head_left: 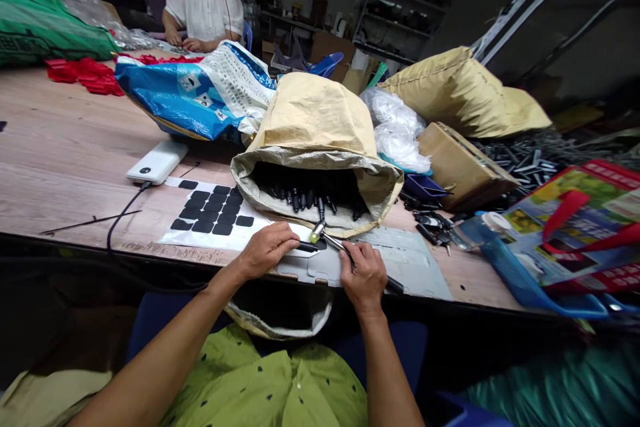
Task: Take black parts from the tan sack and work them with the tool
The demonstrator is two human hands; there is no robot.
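Observation:
My left hand [267,248] is closed in a pinch on a slim black part [306,247], held just above the table's front edge. My right hand [365,273] grips a small hammer [333,240] by its shaft; the dark handle end sticks out past my fingers. The hammer's head, with a yellow-green face, is close to the tip of the black part; whether they touch I cannot tell. Right behind both hands, an open paper sack [320,113] lies on its side with several black tube-like pieces [300,199] in its mouth.
Black rounded pads [210,210] lie on a white sheet to the left, near a white power bank [157,161] with a cable. A grey board [415,257] lies under my hands. At right are a clear bottle [480,230] and a colourful bag [585,227]. A person [205,13] sits opposite.

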